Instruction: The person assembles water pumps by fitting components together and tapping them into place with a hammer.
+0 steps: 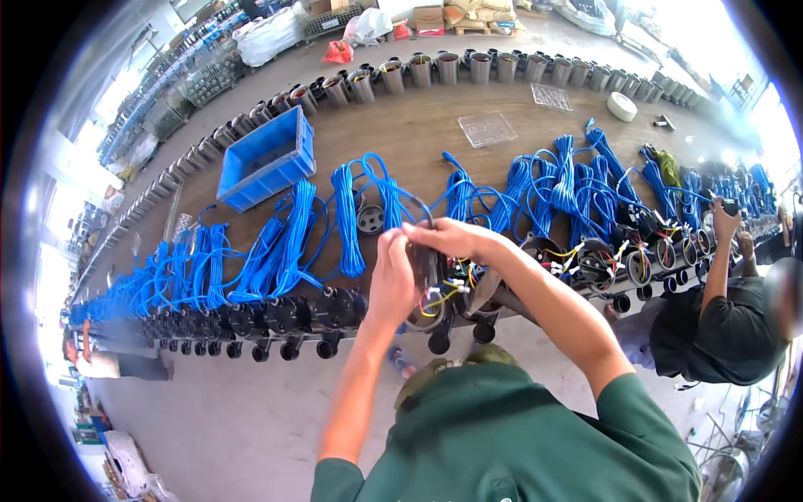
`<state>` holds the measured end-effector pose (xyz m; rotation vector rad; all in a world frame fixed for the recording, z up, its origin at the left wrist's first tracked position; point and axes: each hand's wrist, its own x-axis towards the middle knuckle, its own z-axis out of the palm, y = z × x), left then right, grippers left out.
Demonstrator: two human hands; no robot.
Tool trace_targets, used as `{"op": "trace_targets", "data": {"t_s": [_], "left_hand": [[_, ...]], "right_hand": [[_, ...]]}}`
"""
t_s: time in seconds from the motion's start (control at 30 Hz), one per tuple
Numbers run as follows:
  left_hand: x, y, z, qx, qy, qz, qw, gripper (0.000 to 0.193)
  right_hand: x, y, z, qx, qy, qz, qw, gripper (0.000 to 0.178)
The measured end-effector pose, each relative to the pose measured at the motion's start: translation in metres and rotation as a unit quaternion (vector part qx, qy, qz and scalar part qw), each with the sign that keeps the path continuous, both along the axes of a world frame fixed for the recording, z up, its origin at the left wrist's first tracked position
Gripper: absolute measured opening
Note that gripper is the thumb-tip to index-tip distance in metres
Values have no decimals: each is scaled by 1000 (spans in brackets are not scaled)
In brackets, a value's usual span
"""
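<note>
In front of me, at the near edge of the table, I have both hands at a dark cylindrical housing. My left hand is closed against its left side. My right hand reaches over from the right, fingers bent round its top, where a dark cable sheath comes out. Fingers hide part of the housing. Below it, yellow, red and white wires show in an open round end. To the left of my hands stand a coiled blue cable and a small round metal disc with holes.
A blue crate stands at the back left. Steel cylinders line the far edge. Coiled blue cables and black pump bodies run along the near side. A co-worker works at the right, another person at the left.
</note>
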<state>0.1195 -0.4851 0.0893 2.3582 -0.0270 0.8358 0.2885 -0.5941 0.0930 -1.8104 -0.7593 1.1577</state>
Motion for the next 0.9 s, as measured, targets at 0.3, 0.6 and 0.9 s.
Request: {"op": "trace_targets", "data": {"t_s": [0.3, 0.6, 0.9], "left_hand": [[-30, 26, -39, -660, 110, -35, 742, 37], [-21, 35, -45, -709, 313, -250, 580, 39], [-42, -10, -56, -177, 216, 69, 958, 43]], "right_hand": [[6, 1, -17, 121, 304, -130, 936, 31], [-10, 1, -12, 254, 296, 18, 921, 44], [-12, -18, -12, 4, 213, -18, 977, 43]]}}
